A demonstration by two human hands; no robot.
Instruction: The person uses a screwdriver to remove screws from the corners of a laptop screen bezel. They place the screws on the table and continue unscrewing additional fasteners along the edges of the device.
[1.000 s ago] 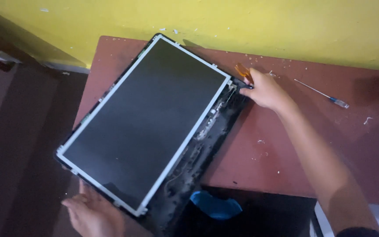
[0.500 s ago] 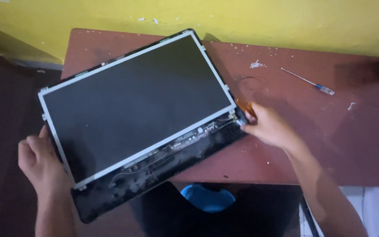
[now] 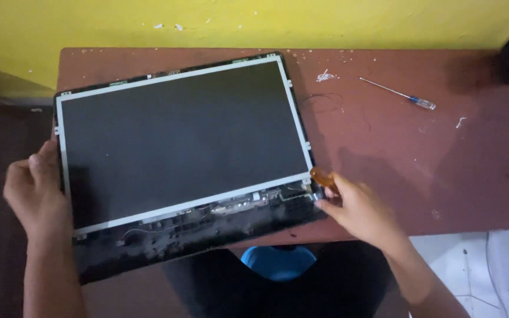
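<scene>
Laptop screen panel [image 3: 178,138] lies flat in its black back cover [image 3: 207,235] on the reddish table [image 3: 413,165], and its lower left part hangs over the table edge. I judge it as thin, light and rather stiff, but fragile: the dark glass face can crack if it is bent or pressed, and it looks smooth and slippery. The safer place to take it is the silver metal frame at the sides, not the face. The left hand [image 3: 33,191] has its grip closed on the left edge of the frame. The right hand [image 3: 357,209] has its grip closed around an orange-handled tool [image 3: 323,178], touching the lower right corner. A thin screwdriver with a blue handle [image 3: 399,94] lies well apart on the table.
</scene>
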